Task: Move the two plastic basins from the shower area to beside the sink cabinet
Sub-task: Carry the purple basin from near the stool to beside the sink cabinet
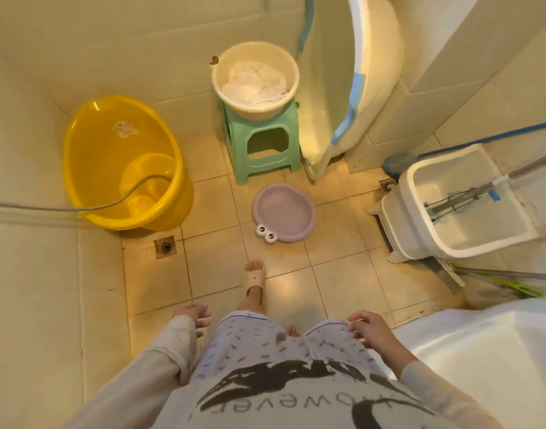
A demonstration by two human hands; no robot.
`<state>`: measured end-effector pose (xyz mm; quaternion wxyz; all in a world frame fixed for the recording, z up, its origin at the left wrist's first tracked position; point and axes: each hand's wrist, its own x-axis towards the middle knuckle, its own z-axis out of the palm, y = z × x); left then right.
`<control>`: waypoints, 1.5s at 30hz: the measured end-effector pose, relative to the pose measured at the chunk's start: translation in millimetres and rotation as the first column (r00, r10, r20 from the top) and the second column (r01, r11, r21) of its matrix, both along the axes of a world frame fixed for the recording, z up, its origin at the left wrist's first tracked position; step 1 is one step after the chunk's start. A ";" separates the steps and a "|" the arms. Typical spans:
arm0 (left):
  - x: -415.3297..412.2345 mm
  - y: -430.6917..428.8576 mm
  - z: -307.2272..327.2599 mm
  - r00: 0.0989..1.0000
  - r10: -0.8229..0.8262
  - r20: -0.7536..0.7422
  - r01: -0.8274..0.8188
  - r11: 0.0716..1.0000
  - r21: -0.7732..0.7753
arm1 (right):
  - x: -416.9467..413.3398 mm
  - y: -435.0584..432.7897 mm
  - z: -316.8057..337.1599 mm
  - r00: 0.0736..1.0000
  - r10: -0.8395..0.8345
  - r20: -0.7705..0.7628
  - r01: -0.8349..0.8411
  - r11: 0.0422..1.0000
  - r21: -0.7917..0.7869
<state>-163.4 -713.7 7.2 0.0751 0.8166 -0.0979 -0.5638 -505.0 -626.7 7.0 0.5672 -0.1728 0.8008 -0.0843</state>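
Observation:
A shallow purple basin (284, 213) with two cartoon eyes on its near rim lies on the tiled floor ahead of my feet. Behind it, a cream round basin (291, 74) with white cloth inside rests on a green plastic stool (262, 144). My left hand (192, 315) hangs low by my left thigh, fingers loosely apart, holding nothing. My right hand (369, 328) hovers by my right thigh, fingers spread and empty. Both hands are well short of either basin.
A tall yellow tub (123, 162) with a grey hose (79, 209) running into it stands in the left corner. A floor drain (165, 246) lies in front of it. A baby bathtub (355, 78) leans upright at the back. A white mop bucket (463, 202) stands at the right.

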 end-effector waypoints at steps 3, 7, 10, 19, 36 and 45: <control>-0.7 -71.5 1.7 0.991 -0.134 -0.030 0.133 0.991 -0.035 | 1.2 -15.9 -5.7 0.995 -0.103 -0.006 0.103 0.990 0.092; -2.1 -138.2 -6.0 0.957 -0.290 -0.013 0.288 0.956 -0.060 | 6.2 -46.9 -13.6 0.977 -0.213 -0.009 0.213 0.970 0.117; -3.7 -170.1 -14.0 0.912 -0.409 0.030 0.409 0.913 0.005 | 6.4 -75.5 -15.5 0.965 -0.262 0.002 0.260 0.957 0.128; -45.6 -258.2 -79.8 0.755 -0.655 0.024 0.653 0.755 0.060 | -7.0 -137.5 -87.0 0.962 -0.270 0.042 0.255 0.942 0.218; -139.1 -396.6 -500.4 0.352 -0.915 0.199 0.912 0.383 0.146 | -62.8 -282.0 -505.9 0.931 -0.363 0.042 0.354 0.925 0.140; -141.8 -404.1 -564.0 0.696 -0.664 0.275 0.691 0.723 -0.003 | -63.8 -316.2 -558.2 0.865 -0.480 0.143 0.467 0.876 0.117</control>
